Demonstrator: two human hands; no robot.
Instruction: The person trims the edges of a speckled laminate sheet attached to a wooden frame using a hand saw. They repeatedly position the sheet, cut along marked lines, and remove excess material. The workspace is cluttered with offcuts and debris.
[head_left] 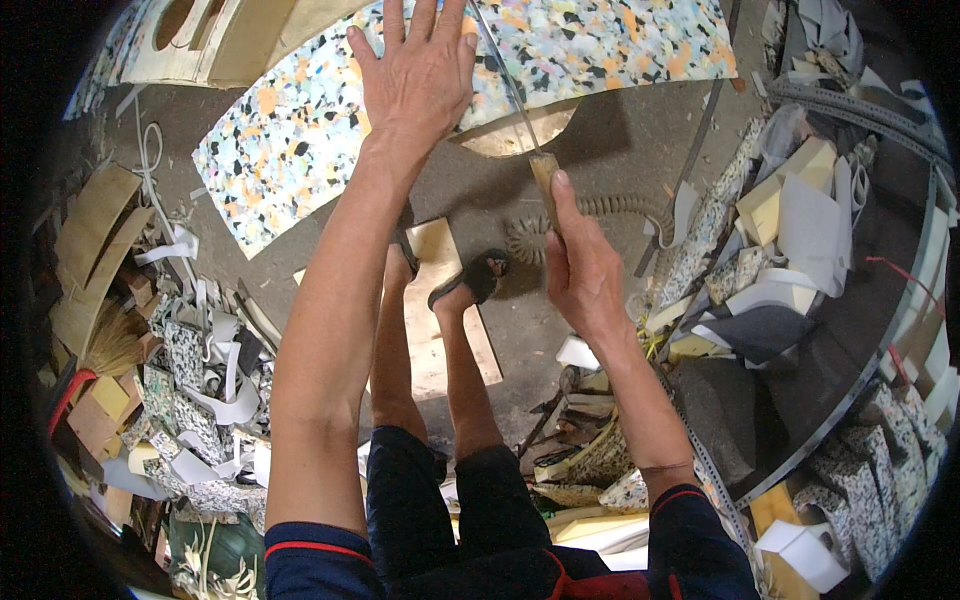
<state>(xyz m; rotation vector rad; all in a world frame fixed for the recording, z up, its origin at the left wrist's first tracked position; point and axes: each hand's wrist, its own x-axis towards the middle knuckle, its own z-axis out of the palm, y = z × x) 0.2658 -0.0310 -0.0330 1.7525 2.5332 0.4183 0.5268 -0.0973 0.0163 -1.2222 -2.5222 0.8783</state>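
A speckled multicoloured foam sheet [290, 150] spans the top of the head view, its near edge running slantwise. My left hand [418, 88] lies flat on it, palm down with fingers stretched out, holding nothing. In my right hand [588, 270] is a long thin-bladed knife [543, 172], gripped by its wooden handle. Its blade points away from me and lies across the foam just right of my left hand; the tip is out of view. Beneath the sheet's near edge shows a light wooden piece [520, 130].
A coiled hose [530, 238] lies on the floor beyond my right foot. By my feet is a wooden board [445, 345]. Foam offcuts and scraps [200, 385] pile up at left, near a broom [112, 348]. More scraps [790, 230] fill the right side. A wooden frame [235, 45] stands at far left.
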